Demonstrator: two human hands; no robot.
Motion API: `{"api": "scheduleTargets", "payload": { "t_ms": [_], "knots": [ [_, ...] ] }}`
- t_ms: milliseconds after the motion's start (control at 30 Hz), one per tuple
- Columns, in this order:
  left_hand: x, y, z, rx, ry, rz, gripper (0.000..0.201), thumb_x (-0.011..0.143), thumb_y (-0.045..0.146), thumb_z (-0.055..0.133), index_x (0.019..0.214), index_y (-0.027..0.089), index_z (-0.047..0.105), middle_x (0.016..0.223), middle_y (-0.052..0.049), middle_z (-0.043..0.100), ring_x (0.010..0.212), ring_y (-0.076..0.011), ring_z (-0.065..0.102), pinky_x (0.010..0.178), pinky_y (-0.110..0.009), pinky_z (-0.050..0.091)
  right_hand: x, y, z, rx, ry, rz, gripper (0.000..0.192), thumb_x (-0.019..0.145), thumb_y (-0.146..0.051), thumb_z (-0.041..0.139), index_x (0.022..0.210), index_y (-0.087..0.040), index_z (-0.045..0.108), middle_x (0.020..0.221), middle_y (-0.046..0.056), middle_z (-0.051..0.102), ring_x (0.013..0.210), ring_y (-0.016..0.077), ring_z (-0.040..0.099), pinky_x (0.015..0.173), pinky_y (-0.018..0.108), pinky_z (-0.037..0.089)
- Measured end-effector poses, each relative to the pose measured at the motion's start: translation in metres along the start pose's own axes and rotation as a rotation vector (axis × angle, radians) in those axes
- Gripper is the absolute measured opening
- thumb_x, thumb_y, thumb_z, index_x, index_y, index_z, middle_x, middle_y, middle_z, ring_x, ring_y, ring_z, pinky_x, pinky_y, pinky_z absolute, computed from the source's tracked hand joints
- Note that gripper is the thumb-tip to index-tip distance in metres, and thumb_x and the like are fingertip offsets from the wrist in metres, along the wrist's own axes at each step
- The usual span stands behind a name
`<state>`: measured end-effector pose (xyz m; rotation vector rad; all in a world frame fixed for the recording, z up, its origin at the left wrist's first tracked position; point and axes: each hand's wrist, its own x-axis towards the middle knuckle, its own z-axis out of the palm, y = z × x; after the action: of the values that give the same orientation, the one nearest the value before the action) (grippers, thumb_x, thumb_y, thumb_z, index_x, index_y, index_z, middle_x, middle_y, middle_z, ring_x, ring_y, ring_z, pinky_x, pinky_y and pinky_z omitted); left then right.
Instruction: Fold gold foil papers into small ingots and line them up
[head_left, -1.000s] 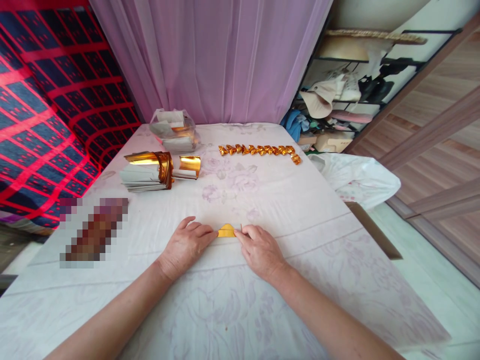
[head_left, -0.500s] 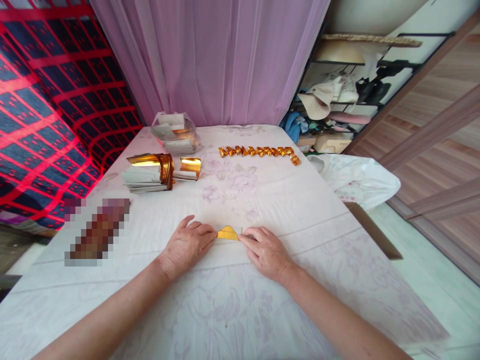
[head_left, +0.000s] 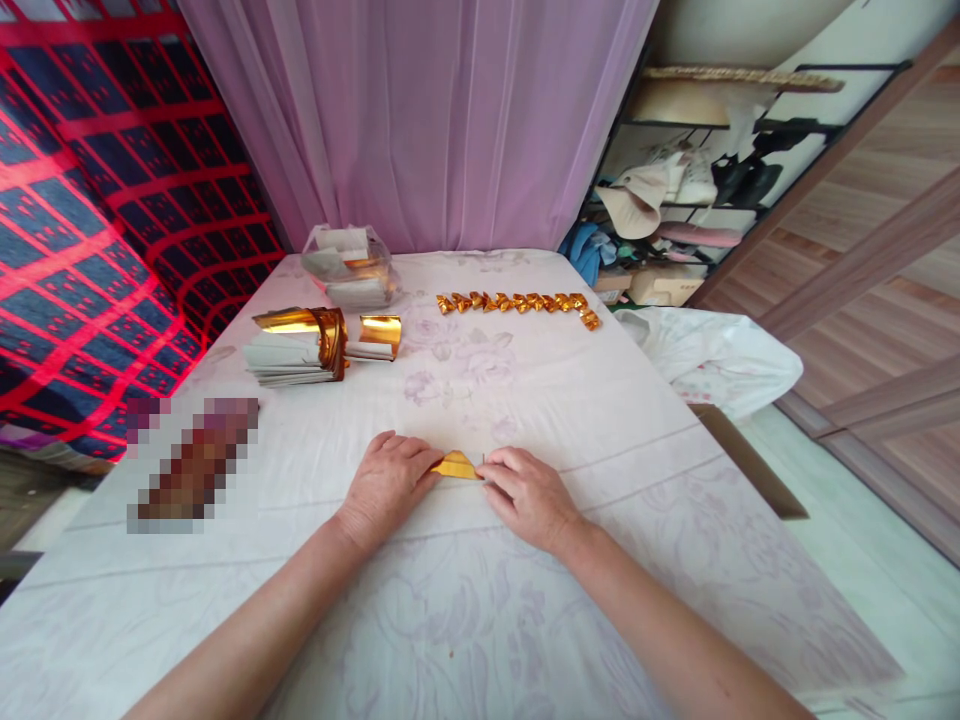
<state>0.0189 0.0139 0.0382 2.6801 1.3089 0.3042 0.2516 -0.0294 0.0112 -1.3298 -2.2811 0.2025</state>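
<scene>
A small folded piece of gold foil paper [head_left: 457,465] lies low over the table in front of me, its middle showing between my hands. My left hand [head_left: 390,485] pinches its left end, fingers bent together. At the other end, the fingertips of my right hand [head_left: 529,498] are closed on the paper. Both ends are partly covered by fingers. Farther off, a row of folded gold foil pieces [head_left: 517,302] runs along the back of the table. To the left sits a stack of gold-and-white paper sheets [head_left: 296,350], with a few curled sheets [head_left: 379,338] beside it.
A clear plastic bag of paper [head_left: 349,270] stands at the back left. A blurred patch [head_left: 199,460] hides something at the left. The floral tablecloth [head_left: 465,620] covers the table. Beyond the right edge are a white plastic bag [head_left: 720,360] and a cardboard piece [head_left: 746,460].
My left hand has shifted slightly to the right along the gold paper, covering more of its left end. My right hand stays almost in place, still pinching the other end.
</scene>
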Motion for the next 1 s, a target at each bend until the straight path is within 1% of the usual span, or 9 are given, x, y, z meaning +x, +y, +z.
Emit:
{"api": "scheduleTargets", "payload": {
  "t_ms": [133,333,467,567,667,767,867,933,1000],
  "knots": [
    [0.003,0.002,-0.002,-0.059,-0.016,-0.028,0.018,0.090,0.031,0.061,0.105,0.025,0.070,0.099,-0.003,0.070,0.093,-0.0235,0.061,0.088,-0.042,0.041,0.001,0.001,0.000,0.011,-0.005,-0.008,0.019,0.086,-0.016,0.059,0.102,-0.022,0.067,0.101,0.005,0.066,0.090,0.0183,0.063,0.080,0.031,0.052],
    [0.009,0.009,-0.001,-0.123,-0.041,-0.168,0.009,0.086,0.030,0.064,0.089,0.023,0.069,0.092,-0.002,0.069,0.094,-0.0241,0.060,0.091,-0.044,0.036,0.001,0.001,0.001,0.075,0.072,0.008,0.022,0.089,-0.015,0.051,0.104,-0.022,0.065,0.103,0.006,0.067,0.093,0.0188,0.064,0.083,0.031,0.053],
    [0.008,0.012,-0.002,-0.199,-0.064,-0.191,0.003,0.082,0.025,0.066,0.083,0.022,0.065,0.085,0.001,0.069,0.090,-0.0213,0.061,0.092,-0.043,0.035,0.001,0.006,0.005,0.125,0.133,0.025,0.024,0.091,-0.012,0.043,0.106,-0.020,0.060,0.105,0.008,0.068,0.099,0.0192,0.064,0.088,0.032,0.051],
    [0.005,0.012,-0.004,-0.246,-0.074,-0.168,0.002,0.082,0.021,0.064,0.082,0.022,0.062,0.077,0.003,0.067,0.083,-0.0186,0.062,0.092,-0.042,0.035,0.001,0.009,0.008,0.144,0.119,0.040,0.027,0.088,-0.008,0.039,0.103,-0.020,0.058,0.101,0.007,0.069,0.096,0.0187,0.065,0.085,0.032,0.052],
    [0.003,0.010,-0.006,-0.246,-0.035,-0.100,0.006,0.083,0.017,0.059,0.084,0.022,0.062,0.075,0.004,0.067,0.079,-0.0175,0.062,0.091,-0.041,0.037,0.002,0.011,0.007,0.138,0.064,0.067,0.030,0.085,-0.006,0.039,0.104,-0.021,0.057,0.098,0.006,0.068,0.092,0.0185,0.065,0.082,0.031,0.053],
    [0.002,0.007,-0.005,-0.226,0.046,0.005,0.011,0.088,0.017,0.056,0.086,0.024,0.065,0.081,0.001,0.070,0.082,-0.0184,0.063,0.089,-0.041,0.039,0.005,0.012,0.003,0.150,0.015,0.069,0.037,0.084,-0.004,0.039,0.111,-0.022,0.057,0.102,0.006,0.067,0.094,0.0179,0.065,0.083,0.031,0.053],
    [0.002,0.002,-0.001,-0.238,0.119,0.066,0.016,0.090,0.017,0.053,0.086,0.024,0.067,0.088,-0.001,0.072,0.086,-0.0185,0.064,0.085,-0.038,0.044,0.009,0.012,-0.002,0.150,-0.039,0.045,0.047,0.083,-0.002,0.041,0.120,-0.024,0.056,0.109,0.005,0.065,0.097,0.0168,0.064,0.084,0.030,0.053],
    [0.002,-0.001,0.003,-0.263,0.163,0.080,0.017,0.089,0.014,0.053,0.085,0.023,0.067,0.093,-0.002,0.072,0.088,-0.0180,0.065,0.083,-0.035,0.047,0.011,0.012,-0.004,0.090,-0.062,0.015,0.052,0.082,-0.001,0.043,0.125,-0.026,0.056,0.114,0.005,0.062,0.097,0.0165,0.064,0.082,0.029,0.054],
    [0.003,-0.005,0.008,-0.278,0.196,0.091,0.017,0.088,0.011,0.054,0.084,0.022,0.067,0.096,-0.003,0.072,0.089,-0.0176,0.066,0.082,-0.033,0.048,0.012,0.012,-0.004,-0.017,-0.043,-0.050,0.054,0.083,-0.001,0.044,0.130,-0.026,0.055,0.119,0.008,0.059,0.097,0.0176,0.064,0.078,0.029,0.056]
  ]
}}
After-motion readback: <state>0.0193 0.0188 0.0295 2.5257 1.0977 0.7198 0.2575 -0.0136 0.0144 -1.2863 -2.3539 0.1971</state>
